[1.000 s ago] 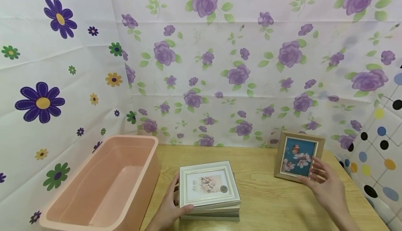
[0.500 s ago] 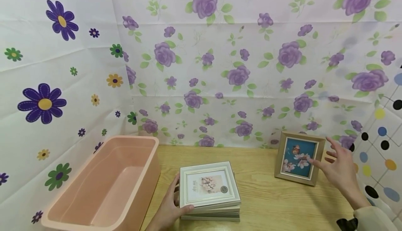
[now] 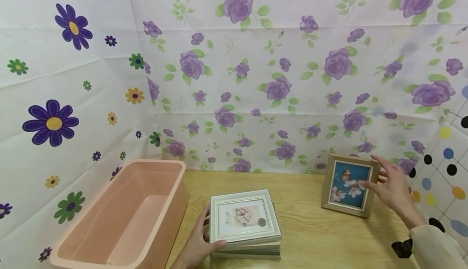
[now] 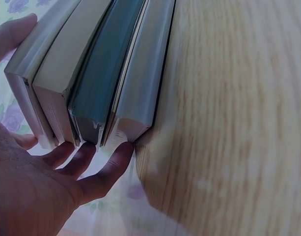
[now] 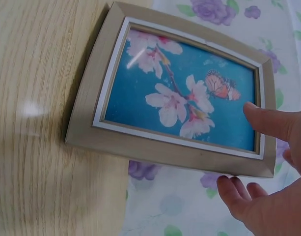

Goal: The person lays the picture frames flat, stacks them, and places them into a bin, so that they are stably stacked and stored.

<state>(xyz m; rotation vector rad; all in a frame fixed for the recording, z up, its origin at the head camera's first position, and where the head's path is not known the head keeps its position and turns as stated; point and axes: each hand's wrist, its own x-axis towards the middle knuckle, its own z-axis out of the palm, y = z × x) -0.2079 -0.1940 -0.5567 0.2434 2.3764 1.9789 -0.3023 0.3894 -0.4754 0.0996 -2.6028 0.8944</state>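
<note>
A tan picture frame (image 3: pixel 330 179) with a blossom-and-butterfly picture stands upright, leaning slightly back, at the table's right. My right hand (image 3: pixel 395 189) holds its right side, thumb over the front and fingers at the side edge; the right wrist view shows the thumb (image 5: pixel 270 122) overlapping the picture. A stack of several picture frames lies flat near the middle front, a white picture frame (image 3: pixel 226 230) on top. My left hand (image 3: pixel 197 236) grips the stack's near left corner. In the left wrist view its fingertips touch the sides of the stacked frames (image 4: pixel 94 98).
A deep pink plastic tub (image 3: pixel 161 220) stands at the left, close to the left hand. Flowered cloth (image 3: pixel 237 70) hangs behind the wooden table (image 3: pixel 300 220) and along both sides. A dark bow (image 3: pixel 402 248) is on the right sleeve.
My right hand has moved up from the tan frame's lower right to its upper right side, then closer in against it. The left hand has stayed on the stack.
</note>
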